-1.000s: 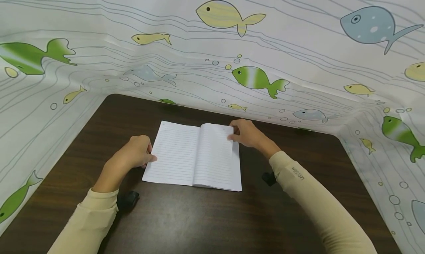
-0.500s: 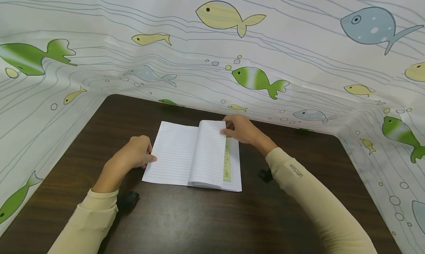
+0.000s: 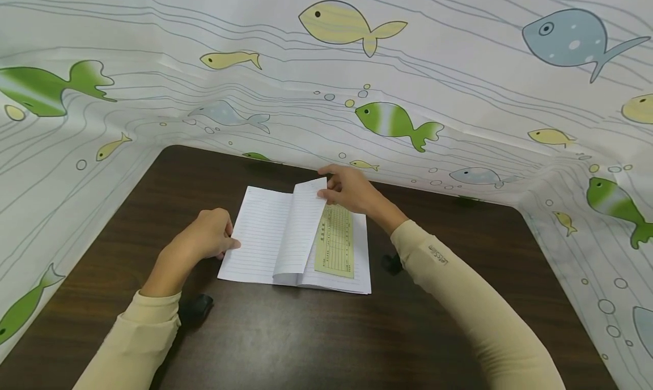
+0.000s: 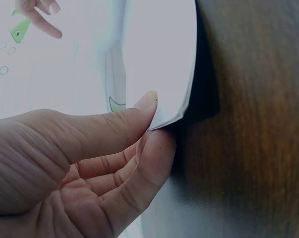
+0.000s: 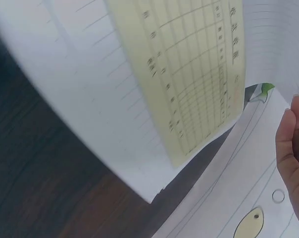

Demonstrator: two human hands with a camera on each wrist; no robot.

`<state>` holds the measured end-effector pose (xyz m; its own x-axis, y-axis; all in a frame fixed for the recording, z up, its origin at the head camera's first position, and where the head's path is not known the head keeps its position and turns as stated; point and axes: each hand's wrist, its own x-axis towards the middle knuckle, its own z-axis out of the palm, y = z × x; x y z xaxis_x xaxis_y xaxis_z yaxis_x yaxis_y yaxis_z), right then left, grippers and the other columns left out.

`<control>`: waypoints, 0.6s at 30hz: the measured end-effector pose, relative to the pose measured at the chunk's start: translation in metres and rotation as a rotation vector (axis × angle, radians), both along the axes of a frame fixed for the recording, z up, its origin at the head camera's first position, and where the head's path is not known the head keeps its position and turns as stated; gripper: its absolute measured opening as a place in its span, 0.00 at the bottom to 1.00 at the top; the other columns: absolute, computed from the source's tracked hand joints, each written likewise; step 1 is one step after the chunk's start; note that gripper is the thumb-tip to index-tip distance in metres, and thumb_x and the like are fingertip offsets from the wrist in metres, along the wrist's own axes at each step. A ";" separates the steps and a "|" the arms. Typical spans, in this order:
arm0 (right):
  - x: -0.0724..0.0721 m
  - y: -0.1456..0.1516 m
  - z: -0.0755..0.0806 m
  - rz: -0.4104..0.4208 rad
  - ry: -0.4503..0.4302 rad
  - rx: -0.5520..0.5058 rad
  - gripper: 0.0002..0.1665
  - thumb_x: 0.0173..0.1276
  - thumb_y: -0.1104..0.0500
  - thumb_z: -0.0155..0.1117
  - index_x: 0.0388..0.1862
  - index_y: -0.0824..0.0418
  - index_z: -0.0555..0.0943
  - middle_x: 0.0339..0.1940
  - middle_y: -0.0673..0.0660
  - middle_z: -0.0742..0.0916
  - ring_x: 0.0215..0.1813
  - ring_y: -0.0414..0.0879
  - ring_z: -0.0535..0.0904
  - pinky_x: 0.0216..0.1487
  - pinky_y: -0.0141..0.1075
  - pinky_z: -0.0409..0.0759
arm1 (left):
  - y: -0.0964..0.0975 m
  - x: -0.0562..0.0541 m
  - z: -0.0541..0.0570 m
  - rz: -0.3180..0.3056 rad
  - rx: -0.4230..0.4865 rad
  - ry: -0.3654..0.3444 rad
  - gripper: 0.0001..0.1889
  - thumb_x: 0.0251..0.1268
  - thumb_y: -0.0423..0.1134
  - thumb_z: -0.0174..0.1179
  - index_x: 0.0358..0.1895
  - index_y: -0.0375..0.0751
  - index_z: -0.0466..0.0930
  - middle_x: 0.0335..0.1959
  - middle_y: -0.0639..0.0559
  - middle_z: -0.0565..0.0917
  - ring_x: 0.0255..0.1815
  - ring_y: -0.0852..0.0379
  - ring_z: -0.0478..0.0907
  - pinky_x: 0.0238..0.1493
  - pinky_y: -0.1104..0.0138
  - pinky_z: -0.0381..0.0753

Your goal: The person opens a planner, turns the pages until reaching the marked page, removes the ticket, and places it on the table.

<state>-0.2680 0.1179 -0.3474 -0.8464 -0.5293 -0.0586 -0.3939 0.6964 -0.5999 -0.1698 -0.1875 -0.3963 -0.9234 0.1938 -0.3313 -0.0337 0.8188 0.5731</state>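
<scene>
An open notebook of white, blue-lined paper (image 3: 253, 240) lies at the centre of the head view. One curled white lined leaf (image 3: 300, 228) stands up from its middle, leaning toward the left page. On the right-hand page, just right of this leaf, lies a pale yellow-green paper slip printed with a dark grid (image 3: 338, 245); its left part is partly hidden by the leaf. The slip is below the right hand (image 3: 352, 193) in the frame. That hand pinches the leaf's upper right corner, thumb in front and fingers behind. The left hand (image 3: 206, 234), left of centre, grips the notebook's left edge; the left wrist view shows the thumb on top and the index finger underneath. Both arms wear cream sleeves (image 3: 454, 288). The dark brown wood-grain table (image 3: 285, 339) fills the lower middle, and a white sheet printed with coloured fish (image 3: 285, 33) spans the top and both sides.
</scene>
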 end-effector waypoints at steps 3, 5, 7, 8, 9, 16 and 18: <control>0.000 -0.008 -0.001 0.006 -0.012 -0.019 0.33 0.77 0.61 0.71 0.77 0.62 0.73 0.48 0.61 0.90 0.45 0.53 0.93 0.50 0.38 0.88 | -0.001 0.000 0.000 -0.002 0.004 0.004 0.11 0.71 0.31 0.69 0.41 0.25 0.77 0.30 0.39 0.84 0.26 0.53 0.85 0.32 0.61 0.80; 0.000 -0.013 -0.002 0.016 -0.010 -0.024 0.31 0.77 0.61 0.71 0.76 0.62 0.74 0.47 0.61 0.90 0.45 0.53 0.93 0.50 0.39 0.88 | -0.001 0.000 0.000 -0.002 0.006 0.004 0.11 0.71 0.30 0.69 0.41 0.25 0.77 0.30 0.38 0.84 0.26 0.53 0.85 0.32 0.61 0.80; 0.000 -0.017 -0.002 0.031 0.002 -0.021 0.30 0.77 0.60 0.71 0.74 0.62 0.76 0.46 0.60 0.91 0.44 0.54 0.93 0.49 0.39 0.87 | -0.001 0.000 0.000 -0.002 0.005 0.005 0.11 0.71 0.30 0.69 0.42 0.25 0.77 0.30 0.38 0.84 0.26 0.53 0.85 0.32 0.61 0.81; 0.000 -0.020 -0.003 0.040 0.006 -0.022 0.29 0.78 0.60 0.71 0.74 0.63 0.76 0.46 0.60 0.91 0.44 0.54 0.92 0.49 0.39 0.86 | -0.001 0.000 0.000 -0.001 0.004 0.005 0.11 0.71 0.30 0.69 0.42 0.24 0.77 0.31 0.38 0.84 0.26 0.53 0.86 0.32 0.61 0.81; 0.001 -0.022 -0.003 0.049 0.013 -0.019 0.28 0.78 0.60 0.70 0.73 0.63 0.77 0.45 0.59 0.91 0.44 0.55 0.92 0.48 0.38 0.86 | -0.001 0.000 0.000 0.000 0.003 0.005 0.11 0.71 0.30 0.69 0.42 0.24 0.77 0.31 0.37 0.84 0.26 0.53 0.86 0.32 0.61 0.81; 0.002 -0.030 -0.005 0.073 0.022 -0.008 0.24 0.78 0.60 0.70 0.69 0.62 0.79 0.43 0.57 0.91 0.44 0.53 0.91 0.47 0.36 0.83 | -0.002 -0.001 -0.001 -0.009 0.015 0.001 0.11 0.71 0.30 0.69 0.42 0.24 0.77 0.31 0.37 0.85 0.26 0.53 0.86 0.32 0.61 0.82; 0.001 -0.031 -0.007 0.075 0.023 -0.015 0.24 0.78 0.59 0.70 0.69 0.63 0.79 0.43 0.57 0.91 0.43 0.53 0.91 0.46 0.36 0.83 | -0.002 -0.001 -0.001 -0.016 0.021 0.007 0.11 0.71 0.30 0.69 0.41 0.25 0.77 0.31 0.38 0.85 0.26 0.53 0.87 0.32 0.61 0.81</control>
